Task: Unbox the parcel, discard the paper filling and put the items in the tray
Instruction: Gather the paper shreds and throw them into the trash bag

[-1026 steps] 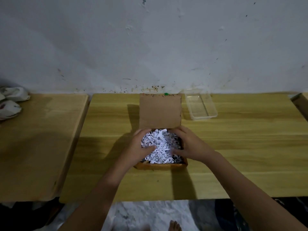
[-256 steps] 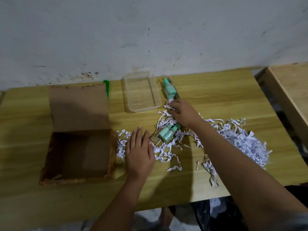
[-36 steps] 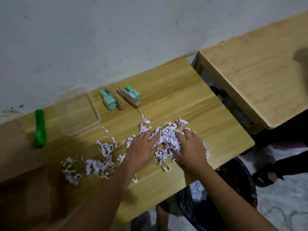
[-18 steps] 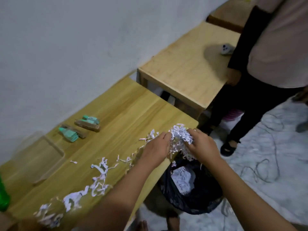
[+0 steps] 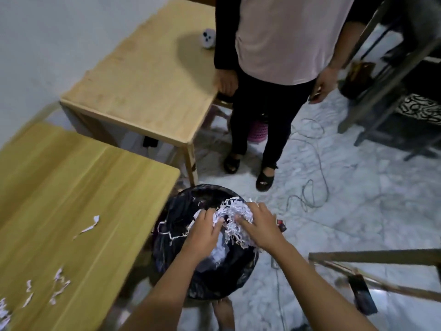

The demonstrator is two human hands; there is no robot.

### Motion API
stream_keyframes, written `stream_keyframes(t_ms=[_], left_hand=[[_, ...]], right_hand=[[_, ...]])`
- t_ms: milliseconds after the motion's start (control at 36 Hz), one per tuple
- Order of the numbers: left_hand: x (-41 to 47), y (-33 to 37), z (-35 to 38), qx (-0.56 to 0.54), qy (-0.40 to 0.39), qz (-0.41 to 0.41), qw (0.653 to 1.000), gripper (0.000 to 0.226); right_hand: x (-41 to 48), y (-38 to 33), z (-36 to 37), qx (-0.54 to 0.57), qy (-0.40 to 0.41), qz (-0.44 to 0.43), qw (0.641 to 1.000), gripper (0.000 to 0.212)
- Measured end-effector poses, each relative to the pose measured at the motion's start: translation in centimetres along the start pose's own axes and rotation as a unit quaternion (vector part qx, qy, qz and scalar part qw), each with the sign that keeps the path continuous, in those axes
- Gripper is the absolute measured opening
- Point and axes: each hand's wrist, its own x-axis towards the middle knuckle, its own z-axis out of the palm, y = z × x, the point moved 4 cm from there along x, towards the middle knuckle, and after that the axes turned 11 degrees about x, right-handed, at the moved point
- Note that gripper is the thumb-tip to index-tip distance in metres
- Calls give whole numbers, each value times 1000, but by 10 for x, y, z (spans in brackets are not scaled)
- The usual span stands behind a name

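Observation:
A clump of white shredded paper filling [image 5: 235,215] is held between my left hand [image 5: 202,232] and my right hand [image 5: 259,226], both gripping it over a bin lined with a black bag [image 5: 191,209] on the floor beside the table. More white paper lies inside the bag, and a strand hangs over its left rim. Loose paper strips [image 5: 89,225] remain on the yellow wooden table [image 5: 71,187] at the left. The box, the tray and the items are out of view.
A second wooden table [image 5: 148,80] stands behind, with a small white object [image 5: 208,38] on it. A person in a pale shirt and black trousers [image 5: 274,68] stands by it. Cables [image 5: 310,187] trail over the marble floor. A dark metal frame [image 5: 381,91] is at the right.
Both hands have carried the paper clump off the table's edge to over the black bag. The camera has swung right and down, so the tray and items have left the view.

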Motion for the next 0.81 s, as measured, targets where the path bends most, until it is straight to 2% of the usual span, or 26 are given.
stream_keyframes(t_ms=[139, 222, 389, 556, 639, 806], left_hand=[[3, -21, 27, -51, 1, -64, 997, 45], [1, -35, 38, -47, -20, -90, 995, 47], [-2, -53, 52, -4, -69, -123, 990, 51], [-8, -40, 38, -46, -91, -109, 989, 50], [-15, -21, 10, -75, -56, -82, 992, 48], [-56, -7, -65, -118, 114, -54, 985, 35]], right_hand=[[12, 17, 27, 98, -76, 39, 991, 69], [15, 21, 40, 121, -129, 44, 983, 73], [19, 29, 49, 84, -183, 38, 979, 72], [22, 8, 35, 47, -182, 3, 982, 72], [23, -22, 22, 33, -167, -43, 984, 68], [21, -110, 18, 24, -144, -143, 979, 60]])
